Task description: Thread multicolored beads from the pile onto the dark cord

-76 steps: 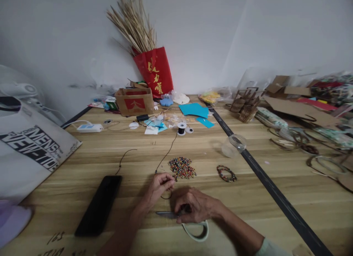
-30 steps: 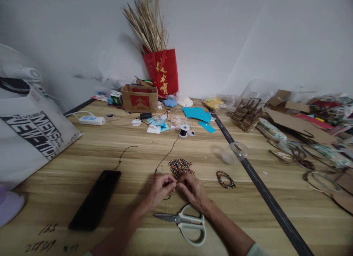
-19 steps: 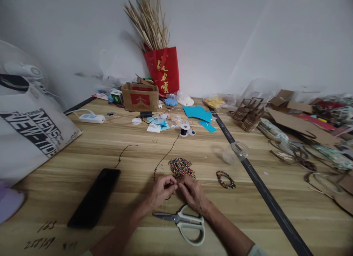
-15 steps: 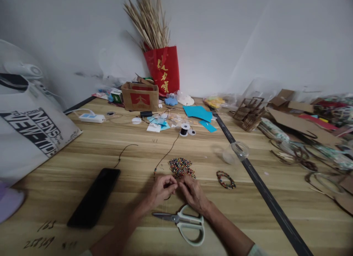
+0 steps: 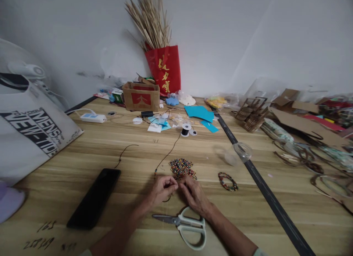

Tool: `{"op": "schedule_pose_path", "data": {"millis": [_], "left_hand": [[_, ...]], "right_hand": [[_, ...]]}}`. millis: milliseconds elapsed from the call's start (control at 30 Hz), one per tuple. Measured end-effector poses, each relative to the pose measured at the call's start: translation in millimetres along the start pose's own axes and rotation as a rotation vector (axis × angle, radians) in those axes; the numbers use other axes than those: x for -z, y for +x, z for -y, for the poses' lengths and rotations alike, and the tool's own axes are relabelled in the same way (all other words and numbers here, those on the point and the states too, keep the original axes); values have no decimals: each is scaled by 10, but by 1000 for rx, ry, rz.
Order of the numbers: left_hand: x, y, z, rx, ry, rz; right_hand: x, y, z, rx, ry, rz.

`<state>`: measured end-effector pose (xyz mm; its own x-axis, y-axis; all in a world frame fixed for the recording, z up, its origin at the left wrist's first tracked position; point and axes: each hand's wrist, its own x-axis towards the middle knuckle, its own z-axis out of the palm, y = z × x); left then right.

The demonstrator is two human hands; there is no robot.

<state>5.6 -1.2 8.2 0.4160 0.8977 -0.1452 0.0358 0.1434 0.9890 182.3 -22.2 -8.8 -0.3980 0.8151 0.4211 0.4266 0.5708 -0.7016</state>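
My left hand (image 5: 163,189) is closed in a pinch on a thin black cord (image 5: 166,200), whose end curls out below the fingers. That cord runs up to a black-wound spool (image 5: 185,130), with a few beads threaded near my left hand. My right hand (image 5: 194,194) is closed too, fingertips close to the left ones; anything between them is hidden or too small. Just beyond both hands lies a pile of small multicoloured beads (image 5: 182,168). Pale-handled scissors (image 5: 190,224) rest below my right hand, and a beaded bracelet (image 5: 228,181) lies to the right.
A black phone (image 5: 94,198) lies to the left, with a short black cord (image 5: 120,158) above it. A clear round container (image 5: 238,153) stands at the right by a dark strip (image 5: 271,197). Blue sheets (image 5: 199,113), a box (image 5: 141,97) and a red bag (image 5: 165,70) are farther back.
The view has shifted very slightly. Both hands keep nearly the same pose, with fingertips close together beside the beads.
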Motion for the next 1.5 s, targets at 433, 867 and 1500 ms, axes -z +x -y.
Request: {"op": "schedule_pose_path", "data": {"millis": [433,867,1500], "left_hand": [[-25,4,31,-11,12,-10],[25,18,-34,12,-3,-72],[252,63,75,-249,371,-262]], "right_hand": [[19,21,78,-94,56,-18],[18,38,72,6,-17,-54],[6,160,39,194,-399,63]]}}
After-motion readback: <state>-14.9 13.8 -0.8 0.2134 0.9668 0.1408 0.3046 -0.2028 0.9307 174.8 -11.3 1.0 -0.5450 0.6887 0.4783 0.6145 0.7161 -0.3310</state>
